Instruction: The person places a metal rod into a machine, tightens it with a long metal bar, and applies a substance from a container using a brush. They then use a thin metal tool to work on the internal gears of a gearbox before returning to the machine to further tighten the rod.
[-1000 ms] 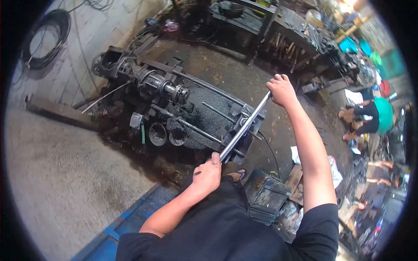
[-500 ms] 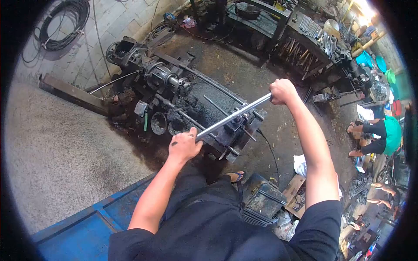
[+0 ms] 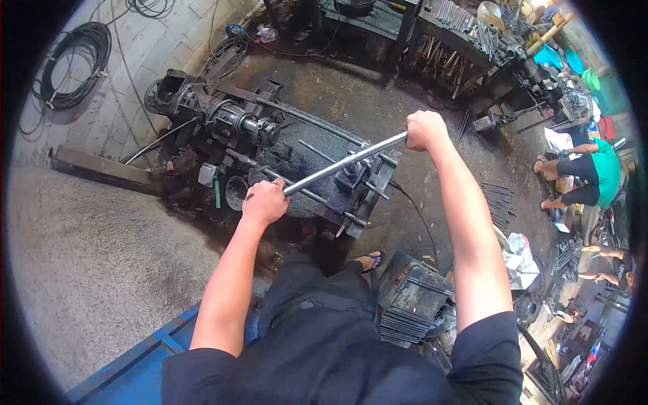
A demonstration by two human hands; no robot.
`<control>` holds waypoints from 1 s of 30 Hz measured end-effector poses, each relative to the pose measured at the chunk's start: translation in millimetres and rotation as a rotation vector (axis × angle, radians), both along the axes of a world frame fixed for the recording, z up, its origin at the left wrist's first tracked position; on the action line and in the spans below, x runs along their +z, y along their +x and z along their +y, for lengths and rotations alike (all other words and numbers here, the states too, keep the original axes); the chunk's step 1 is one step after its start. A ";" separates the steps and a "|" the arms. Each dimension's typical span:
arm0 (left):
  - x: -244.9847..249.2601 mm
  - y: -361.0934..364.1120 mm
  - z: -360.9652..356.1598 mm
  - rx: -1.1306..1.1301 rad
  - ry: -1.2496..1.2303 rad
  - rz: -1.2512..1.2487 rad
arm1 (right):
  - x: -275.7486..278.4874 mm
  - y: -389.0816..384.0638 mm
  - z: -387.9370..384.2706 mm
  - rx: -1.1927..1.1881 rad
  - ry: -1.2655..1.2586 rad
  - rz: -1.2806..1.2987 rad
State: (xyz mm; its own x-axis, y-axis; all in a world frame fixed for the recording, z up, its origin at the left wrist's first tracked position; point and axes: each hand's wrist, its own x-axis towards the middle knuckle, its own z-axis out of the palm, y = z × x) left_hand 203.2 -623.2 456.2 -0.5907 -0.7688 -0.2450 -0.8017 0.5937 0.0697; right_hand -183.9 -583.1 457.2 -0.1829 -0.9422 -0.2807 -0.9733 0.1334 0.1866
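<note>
My right hand (image 3: 426,130) is wrapped around the upper end of a long grey metal bar (image 3: 344,164). Around its lower left end closes my left hand (image 3: 265,201), with dark smudges on the back. The bar slants across the near end of a greasy machine, right over a clamp block (image 3: 349,177) that it partly hides. Two long guide rods (image 3: 310,122) run along the machine to a chuck-like round part (image 3: 236,120). Beneath the bar, dark metal shavings (image 3: 297,155) cover the machine bed, and a thinner rod (image 3: 317,154) lies above them.
A blue metal frame (image 3: 145,361) stands at my lower left. Near my sandalled foot (image 3: 370,260) is a box with stacked dark bars (image 3: 408,324). A workbench (image 3: 459,40) with many rods stands at the back right. A person in a green shirt (image 3: 605,173) bends over at the right.
The whole scene has shifted up and left in view as the camera moved. Both hands stay closed on the bar, which keeps nearly the same slant over the machine.
</note>
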 end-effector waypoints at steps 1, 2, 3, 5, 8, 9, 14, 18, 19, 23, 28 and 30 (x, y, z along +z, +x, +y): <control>-6.2 1.1 -3.2 0.013 0.020 -0.027 | -0.9 0.7 1.3 -0.006 0.001 -0.002; -5.9 1.3 -3.9 0.006 0.020 -0.028 | -1.3 1.1 1.9 -0.019 0.006 -0.006; -5.4 0.6 -4.6 0.008 0.002 -0.044 | -1.8 1.5 2.5 -0.032 0.010 -0.010; -6.7 1.4 -7.9 0.000 -0.013 -0.059 | -1.7 3.1 6.3 -0.053 -0.002 -0.013; -13.7 3.4 -17.1 -0.020 -0.005 -0.019 | 1.0 7.0 12.0 -0.089 0.004 -0.012; -15.6 3.8 -19.8 -0.035 -0.015 -0.020 | 2.0 8.4 12.8 -0.109 0.018 -0.013; -13.0 5.2 -29.6 -0.116 -0.002 -0.032 | 4.0 13.1 18.5 -0.158 0.030 -0.014; -4.2 0.5 -34.8 -0.102 0.030 -0.055 | 4.6 16.4 25.0 -0.191 0.025 -0.011; -3.2 0.4 -36.4 -0.102 0.044 -0.047 | 4.8 16.9 25.7 -0.196 0.028 -0.011; -12.2 4.0 -45.5 -0.128 0.022 0.002 | 5.7 23.1 31.2 -0.254 0.040 -0.012; -16.3 5.6 -55.9 -0.190 -0.016 0.027 | 11.0 29.8 35.5 -0.307 0.057 -0.020; -18.7 5.4 -60.5 -0.220 -0.025 0.036 | 10.6 32.1 39.8 -0.347 0.050 -0.027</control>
